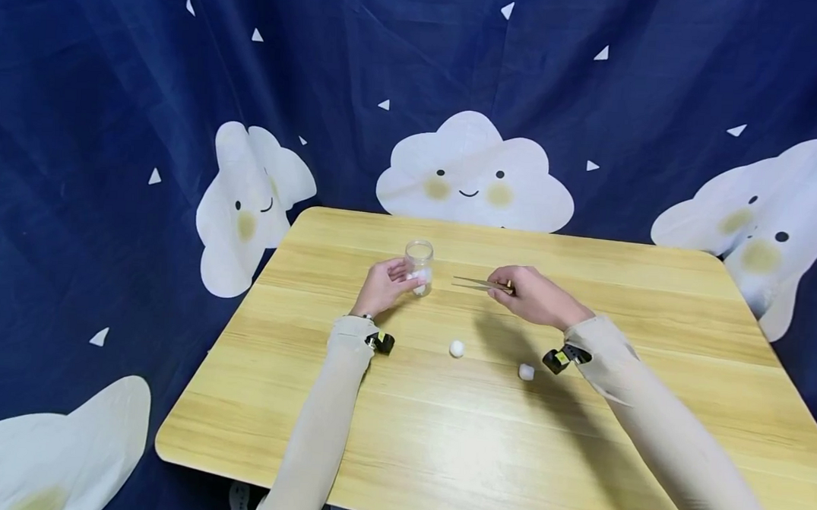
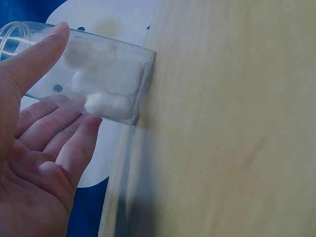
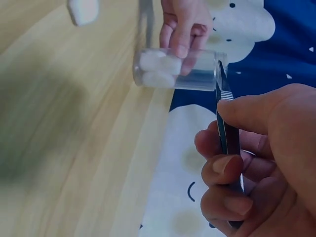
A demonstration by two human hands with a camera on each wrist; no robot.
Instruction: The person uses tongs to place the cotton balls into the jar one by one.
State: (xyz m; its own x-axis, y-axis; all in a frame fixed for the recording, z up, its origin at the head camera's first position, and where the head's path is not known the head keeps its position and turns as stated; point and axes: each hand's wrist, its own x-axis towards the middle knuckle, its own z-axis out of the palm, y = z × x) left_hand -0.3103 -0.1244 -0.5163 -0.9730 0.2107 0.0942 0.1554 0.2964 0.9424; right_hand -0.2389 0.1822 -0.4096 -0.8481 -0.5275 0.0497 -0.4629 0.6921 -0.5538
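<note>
A clear jar (image 1: pixel 420 257) stands upright on the table, its mouth uncovered, with several white cotton balls (image 2: pixel 108 81) in its lower part. My left hand (image 1: pixel 383 286) holds the jar from the left, thumb on one side and fingers on the other. In my right hand (image 1: pixel 531 295) is a pair of metal tweezers (image 3: pixel 228 133), pinched between thumb and fingers above the table. Their tips point left toward the jar, slightly spread, with nothing between them. One loose cotton ball (image 1: pixel 457 348) lies in front of the jar, and another cotton ball (image 1: pixel 526 372) lies farther right.
The wooden table (image 1: pixel 272 401) has rounded corners. Behind it hangs a dark blue curtain (image 1: pixel 334 69) printed with white clouds. A small black camera (image 1: pixel 381 342) sits on the left wrist, and a second black camera (image 1: pixel 558 360) on the right wrist.
</note>
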